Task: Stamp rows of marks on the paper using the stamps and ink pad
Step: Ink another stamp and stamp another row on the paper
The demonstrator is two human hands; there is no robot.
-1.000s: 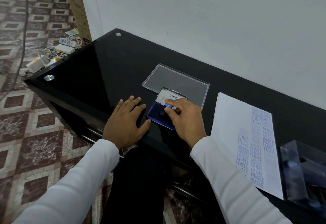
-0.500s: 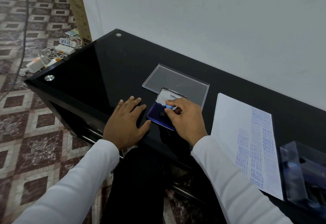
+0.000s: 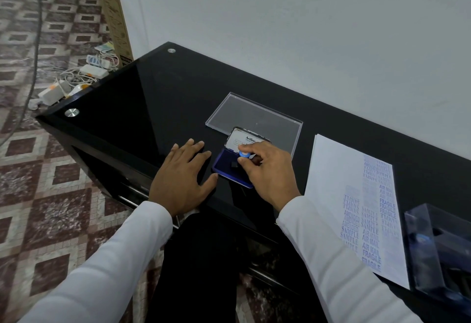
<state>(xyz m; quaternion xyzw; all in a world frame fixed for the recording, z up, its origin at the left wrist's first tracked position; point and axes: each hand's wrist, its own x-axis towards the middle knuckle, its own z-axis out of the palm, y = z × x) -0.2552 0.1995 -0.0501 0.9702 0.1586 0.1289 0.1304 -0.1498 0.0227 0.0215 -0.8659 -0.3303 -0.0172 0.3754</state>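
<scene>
Three columns done: the paper (image 3: 339, 182) near the counter's right end carries roughly three blue columns of marks, reading SAMPLE, AIR MAIL and FRAGILE, some upside down, crowded toward its right side.
Left to do: the left part of the sheet is bare white, so by my reckoning a good share of the rows is still to come.
Step in hand: inking, I'd say, ahead of the next mark.
Right hand (image 3: 270, 170): its grip is closed on a small stamp (image 3: 245, 154) with a blue knob, pinched at the fingertips and set down on the pad.
Ink pad (image 3: 226, 163): open, blue tray near the counter's front edge, lid tilted up behind it.
Left hand (image 3: 182, 172): flat on the counter (image 3: 142, 108), fingers spread and holding nothing, thumb just beside the pad's left edge.
Clear lid (image 3: 254, 116): lying flat behind the pad, toward the wall.
Clear box (image 3: 438, 249): at the right end beside the paper, dark contents I can't make out.
</scene>
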